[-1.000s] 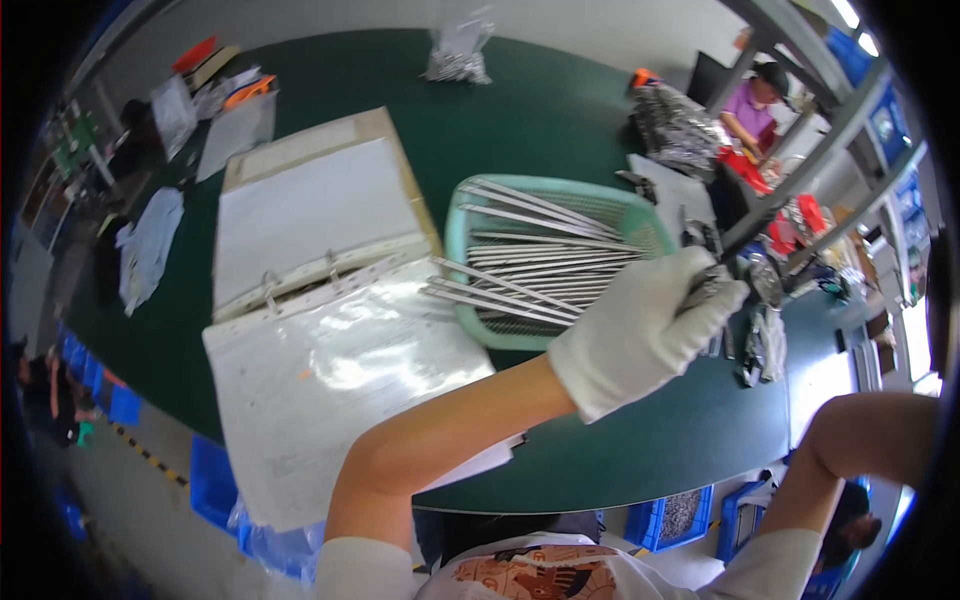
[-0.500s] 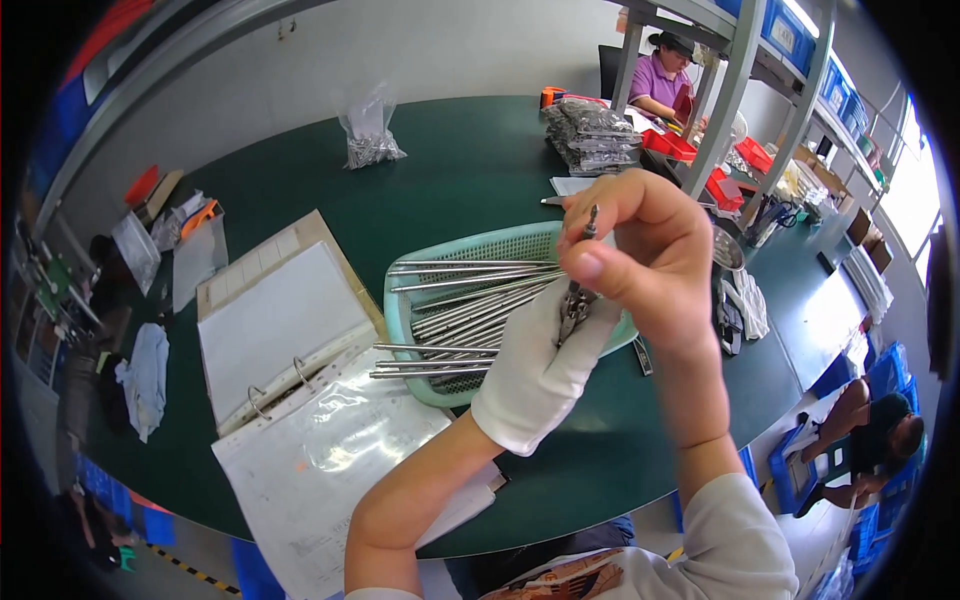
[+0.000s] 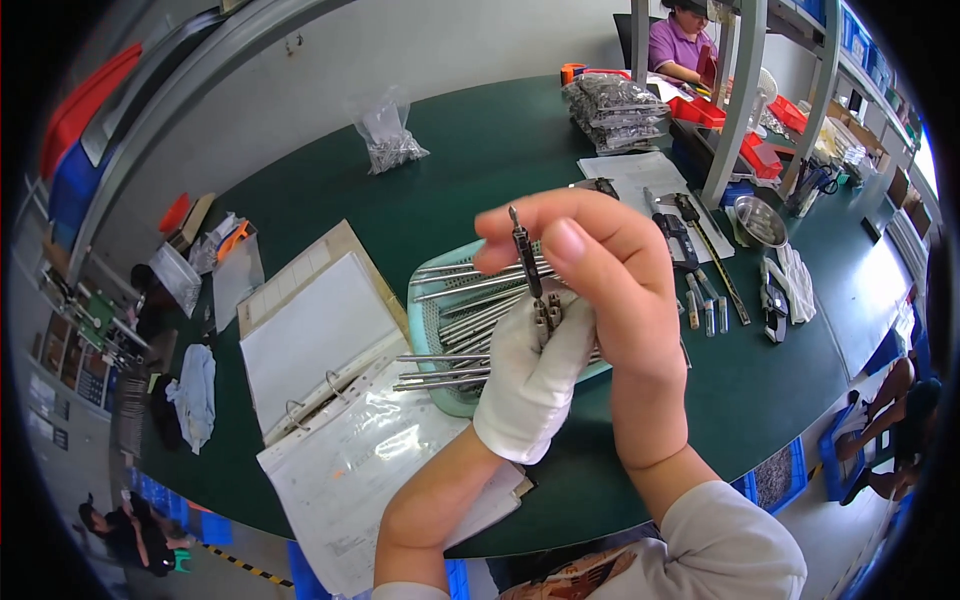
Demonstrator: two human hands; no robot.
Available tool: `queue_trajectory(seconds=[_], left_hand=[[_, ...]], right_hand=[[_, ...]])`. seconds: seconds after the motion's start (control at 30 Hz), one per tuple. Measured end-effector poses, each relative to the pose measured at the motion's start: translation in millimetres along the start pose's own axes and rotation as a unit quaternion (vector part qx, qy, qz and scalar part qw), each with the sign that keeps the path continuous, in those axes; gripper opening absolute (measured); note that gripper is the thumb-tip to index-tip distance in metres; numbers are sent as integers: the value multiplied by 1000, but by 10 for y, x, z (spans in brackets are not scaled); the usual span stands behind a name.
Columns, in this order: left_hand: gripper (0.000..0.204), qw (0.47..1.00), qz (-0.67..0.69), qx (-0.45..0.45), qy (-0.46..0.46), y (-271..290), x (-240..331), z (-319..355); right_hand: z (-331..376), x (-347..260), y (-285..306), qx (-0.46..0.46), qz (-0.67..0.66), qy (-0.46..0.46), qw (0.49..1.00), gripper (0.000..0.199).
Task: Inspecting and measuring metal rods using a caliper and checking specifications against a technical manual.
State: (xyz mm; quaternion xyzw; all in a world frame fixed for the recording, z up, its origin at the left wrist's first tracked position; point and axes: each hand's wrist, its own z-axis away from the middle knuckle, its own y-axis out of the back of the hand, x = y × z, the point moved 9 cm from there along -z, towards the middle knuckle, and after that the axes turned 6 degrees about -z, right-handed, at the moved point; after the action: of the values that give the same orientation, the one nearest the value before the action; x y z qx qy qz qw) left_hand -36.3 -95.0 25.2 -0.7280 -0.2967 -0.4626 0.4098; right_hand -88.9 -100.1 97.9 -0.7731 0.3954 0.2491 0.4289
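Observation:
My left hand (image 3: 530,390), in a white glove, is closed round several short metal cylindrical parts (image 3: 546,318). A slim dark tool with a pointed, stepped tip (image 3: 527,258) stands nearly upright out of them; its exact kind is unclear. Around its upper end, my bare right hand (image 3: 620,275) has the thumb and curled fingers apart, with a gap between thumb and tool. Some of its fingers pass behind the tool, so contact there cannot be made out. Just beyond both hands, a pale green perforated basket (image 3: 425,318) holds several long thin metal rods (image 3: 470,325).
An open ring binder (image 3: 310,345) lies to the left. On the right are calipers (image 3: 680,235), small vials (image 3: 710,315), a metal bowl (image 3: 760,220) and white gloves (image 3: 796,284). Bagged parts (image 3: 615,110) are stacked behind, near a shelf post (image 3: 738,115). A co-worker (image 3: 680,45) sits at the far right.
My right thumb and fingers have spread away from the tool, where they were pinched close to it. The view has shifted, showing more of the table's right side.

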Motion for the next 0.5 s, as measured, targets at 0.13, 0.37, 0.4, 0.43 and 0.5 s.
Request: queue_trajectory(seconds=[0.13, 0.37, 0.4, 0.43, 0.5], left_hand=[[19, 999, -3, 18, -28, -48, 21, -27], [22, 998, -52, 19, -16, 44, -36, -32], [27, 998, -49, 40, -24, 53, -25, -38], [27, 998, -48, 38, -26, 33, -10, -46], [17, 997, -69, 24, -35, -56, -20, -66]], right_hand=[[10, -72, 71, -53, 22, 60, 997, 16], [-46, 8, 49, -11, -8, -16, 1000, 17], [-45, -45, 31, -51, 36, -4, 998, 19], [-59, -61, 58, -52, 38, -2, 998, 19], [-51, -154, 139, -62, 64, 46, 995, 18]])
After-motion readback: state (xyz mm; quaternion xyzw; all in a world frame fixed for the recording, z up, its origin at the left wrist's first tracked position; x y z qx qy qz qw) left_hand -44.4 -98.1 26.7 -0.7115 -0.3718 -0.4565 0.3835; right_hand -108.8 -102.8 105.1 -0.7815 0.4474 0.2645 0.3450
